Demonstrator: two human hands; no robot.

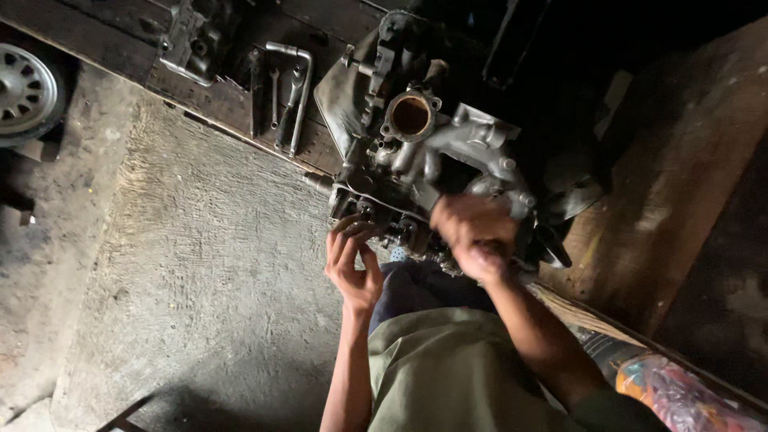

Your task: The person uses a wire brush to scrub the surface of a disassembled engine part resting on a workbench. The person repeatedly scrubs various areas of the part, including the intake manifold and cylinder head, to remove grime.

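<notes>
Underfoot, rough concrete floor [200, 264], seemingly garage.

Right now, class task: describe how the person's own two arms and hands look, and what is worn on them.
Both forearms are bare, with no gloves, watch or rings visible. The left hand shows slim, bare fingers. The right hand is motion-blurred, so its details cannot be told. An olive-green garment covers the body; its sleeve edge shows only near the right elbow.
</notes>
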